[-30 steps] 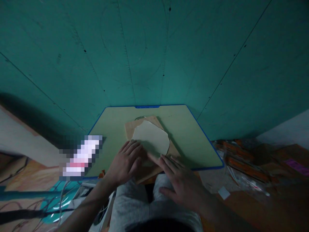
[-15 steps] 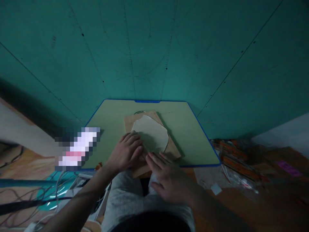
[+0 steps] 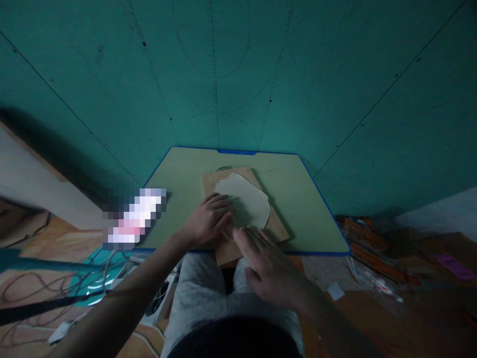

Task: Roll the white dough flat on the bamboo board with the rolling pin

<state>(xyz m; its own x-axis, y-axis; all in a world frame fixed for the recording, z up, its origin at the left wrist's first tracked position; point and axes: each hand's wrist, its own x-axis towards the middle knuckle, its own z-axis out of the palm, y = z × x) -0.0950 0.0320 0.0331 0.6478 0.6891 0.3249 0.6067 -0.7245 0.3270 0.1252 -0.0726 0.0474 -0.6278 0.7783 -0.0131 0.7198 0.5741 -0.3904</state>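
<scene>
Dough (image 3: 250, 201) is lying on the board (image 3: 278, 227) on my counter (image 3: 316, 223), its visible length slanting far left to near right; my half-curled left hand (image 3: 209, 219) and straighter right hand (image 3: 267, 264) are covering its near edge, grip unclear.

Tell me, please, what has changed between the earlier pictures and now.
The right hand has moved left across the board, narrowing the gap to the left hand. Neither hand visibly takes up or lets go of anything. The camera's view has shifted too. The pale sheet stays on the board, and the board on the table.
</scene>
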